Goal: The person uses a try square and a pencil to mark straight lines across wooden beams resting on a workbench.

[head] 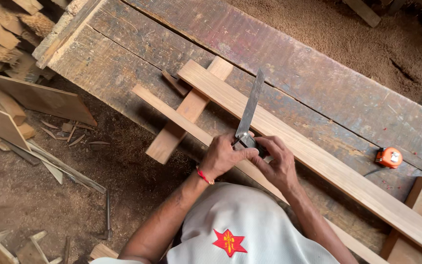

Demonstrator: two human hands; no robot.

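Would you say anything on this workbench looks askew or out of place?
Mildly: the short board lies crosswise under the long plank, overhanging the workbench edge. The left hand and right hand hold a metal square there.

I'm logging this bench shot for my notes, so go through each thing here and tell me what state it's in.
Left hand: gripping the try square's stock.
Right hand: fingers pressed on the stock, beside the left hand.
Try square: metal blade laid flat across the long plank.
Long plank: lying flat along the workbench.
Cross batten: under the plank, one end overhanging the bench.
Tape measure: resting on the workbench, tape retracted.
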